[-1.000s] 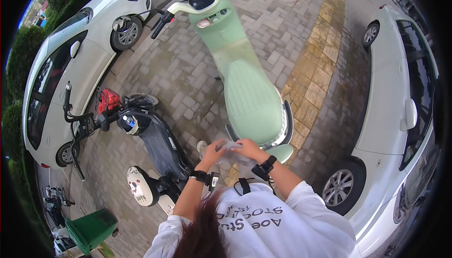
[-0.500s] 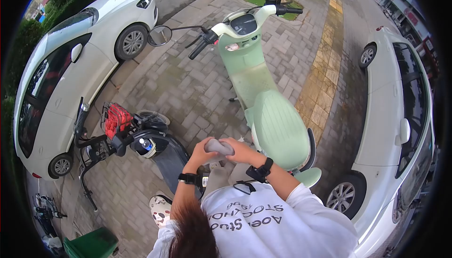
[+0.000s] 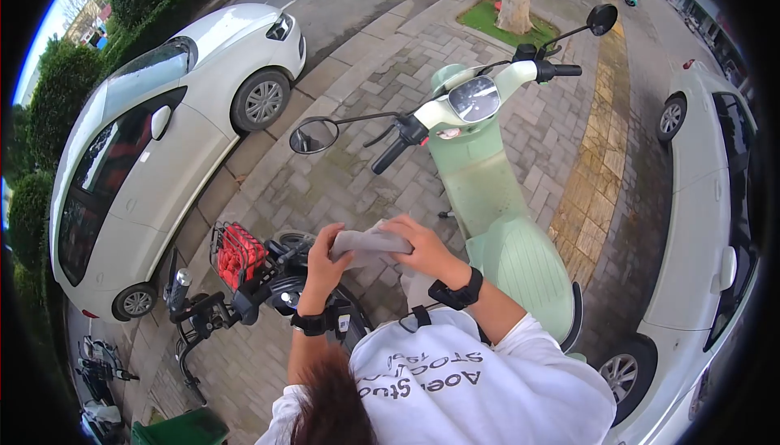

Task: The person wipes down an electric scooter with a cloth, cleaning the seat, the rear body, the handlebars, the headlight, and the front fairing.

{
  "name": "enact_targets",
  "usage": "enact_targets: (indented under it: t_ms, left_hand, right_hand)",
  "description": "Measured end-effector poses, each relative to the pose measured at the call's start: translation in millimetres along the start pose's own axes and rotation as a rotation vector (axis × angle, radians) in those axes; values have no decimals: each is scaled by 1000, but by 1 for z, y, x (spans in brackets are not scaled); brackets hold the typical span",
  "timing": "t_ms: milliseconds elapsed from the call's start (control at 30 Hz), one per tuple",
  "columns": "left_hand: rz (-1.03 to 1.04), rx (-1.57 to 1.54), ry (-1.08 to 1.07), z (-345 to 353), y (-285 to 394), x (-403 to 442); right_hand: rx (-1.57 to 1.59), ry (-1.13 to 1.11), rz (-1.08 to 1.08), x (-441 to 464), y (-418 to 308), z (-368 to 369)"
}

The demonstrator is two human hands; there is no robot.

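A grey cloth point(image 3: 367, 242) is stretched between my two hands, its top edge folded over in a band. My left hand point(image 3: 326, 256) grips its left end, thumb and fingers closed. At the right end, my right hand point(image 3: 424, 247) pinches the fabric, and a loose part hangs below. Just right of my hands is the seat of a pale green scooter point(image 3: 520, 270), which neither hand touches. Each wrist wears a black band. The cloth hides parts of my fingers.
A black electric bike point(image 3: 280, 286) with a red-lined basket point(image 3: 238, 256) stands close on the left. White cars flank the paving, one on the left point(image 3: 154, 173) and one on the right point(image 3: 691, 201). A green bin point(image 3: 180, 429) is at lower left.
The cloth was bunched between my close-together hands and is now spread wider. My hands have moved apart and slightly up. The view has shifted, so the scooter appears lower and further right.
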State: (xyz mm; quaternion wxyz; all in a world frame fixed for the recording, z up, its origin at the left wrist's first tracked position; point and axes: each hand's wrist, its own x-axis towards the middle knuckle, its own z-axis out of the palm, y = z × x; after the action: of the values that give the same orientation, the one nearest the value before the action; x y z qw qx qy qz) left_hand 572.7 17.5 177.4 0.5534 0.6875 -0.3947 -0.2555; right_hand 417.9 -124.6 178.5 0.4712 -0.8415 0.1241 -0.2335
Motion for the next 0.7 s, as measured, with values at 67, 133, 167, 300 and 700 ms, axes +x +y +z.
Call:
enact_targets:
  t_ms: [67, 133, 167, 300, 700]
  left_hand:
    - [42, 5, -14, -22, 23, 29]
    - [116, 35, 113, -39, 43, 59]
    - [130, 32, 140, -46, 50, 72]
    - [278, 222, 326, -70, 53, 121]
    - [-54, -59, -670, -140, -28, 247]
  right_hand:
    - [8, 58, -90, 36, -5, -2]
    - [-79, 155, -271, 77, -8, -6]
    - [-87, 189, -347, 96, -10, -8]
    - [-217, 312, -452, 162, -12, 0]
    - [-666, 251, -493, 186, 76, 59]
